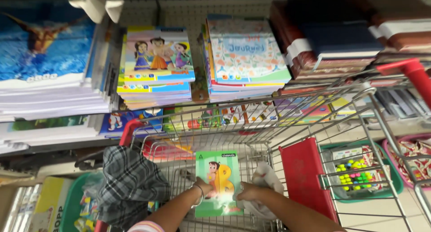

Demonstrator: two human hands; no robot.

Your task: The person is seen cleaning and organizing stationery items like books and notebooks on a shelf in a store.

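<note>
— What does your silver wire shopping trolley (314,124) carry?
— You have a green cartoon-cover booklet (218,180) in its basket, with a white cloth (269,178) just beside it.
— And the shelf (58,142) beyond?
— It bears stacks: white-edged books with a blue cover (45,66), cartoon exercise books (155,63), floral notebooks (247,57) and dark bound diaries (332,43).

Head camera looks steeply down, close over cart (314,124) and shelves (54,137)
</note>
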